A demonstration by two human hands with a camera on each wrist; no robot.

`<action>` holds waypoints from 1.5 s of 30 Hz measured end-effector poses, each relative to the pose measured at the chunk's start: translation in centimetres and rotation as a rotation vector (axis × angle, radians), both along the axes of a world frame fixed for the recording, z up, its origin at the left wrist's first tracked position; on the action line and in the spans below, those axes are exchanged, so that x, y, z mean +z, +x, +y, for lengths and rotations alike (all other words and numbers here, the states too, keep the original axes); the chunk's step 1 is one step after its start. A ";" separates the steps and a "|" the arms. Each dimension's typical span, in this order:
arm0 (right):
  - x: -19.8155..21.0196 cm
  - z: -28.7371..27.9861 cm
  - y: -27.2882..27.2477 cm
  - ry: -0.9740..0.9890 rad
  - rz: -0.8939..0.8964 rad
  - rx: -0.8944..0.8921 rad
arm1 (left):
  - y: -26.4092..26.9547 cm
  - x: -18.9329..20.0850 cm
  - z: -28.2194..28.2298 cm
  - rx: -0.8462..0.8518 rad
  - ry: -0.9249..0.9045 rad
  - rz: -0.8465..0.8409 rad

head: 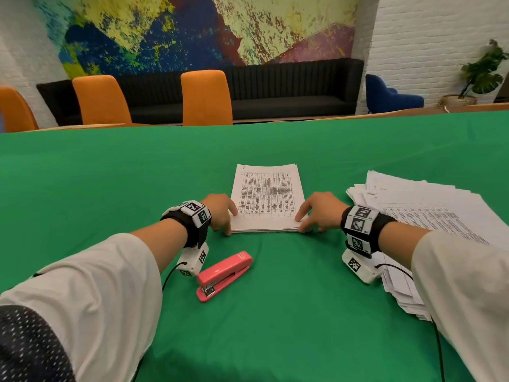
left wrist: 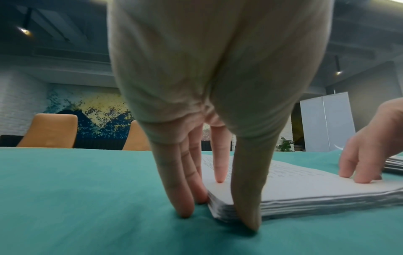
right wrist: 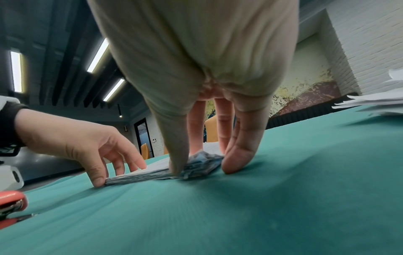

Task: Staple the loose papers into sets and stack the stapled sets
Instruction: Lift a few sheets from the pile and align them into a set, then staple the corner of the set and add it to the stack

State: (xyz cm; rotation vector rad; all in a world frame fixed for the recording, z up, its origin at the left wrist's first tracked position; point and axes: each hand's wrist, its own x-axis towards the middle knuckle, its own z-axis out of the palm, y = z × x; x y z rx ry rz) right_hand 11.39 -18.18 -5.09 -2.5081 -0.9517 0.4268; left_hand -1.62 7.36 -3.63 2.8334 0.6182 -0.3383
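A squared stack of printed sheets (head: 268,197) lies on the green cloth in the middle. My left hand (head: 230,223) is at its near left corner: thumb against the near edge (left wrist: 218,207), one fingertip on the top sheet, the other fingers down the left side. My right hand (head: 304,221) flanks the near right corner (right wrist: 205,165) the same way, with straight fingers touching the stack's edges (right wrist: 139,176). Neither hand lifts or curls round anything. A red stapler (head: 224,274) lies shut on the cloth, just in front of the left wrist.
A large fanned pile of loose printed sheets (head: 429,213) spreads at the right, partly under my right forearm. The green tablecloth (head: 110,175) stretches far on the left and in front. Orange chairs (head: 206,97) stand beyond the far edge.
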 end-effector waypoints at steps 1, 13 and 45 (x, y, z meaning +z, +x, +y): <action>0.0 0.1 0.0 0.002 0.000 -0.004 | 0.0 0.0 0.0 0.004 -0.001 -0.007; 0.0 0.6 -0.6 -0.038 -0.066 0.013 | -0.2 -0.1 -0.1 0.011 0.023 -0.045; 2.1 -16.4 -5.3 -0.601 -0.091 0.210 | -8.7 2.1 -9.2 -0.644 0.264 0.170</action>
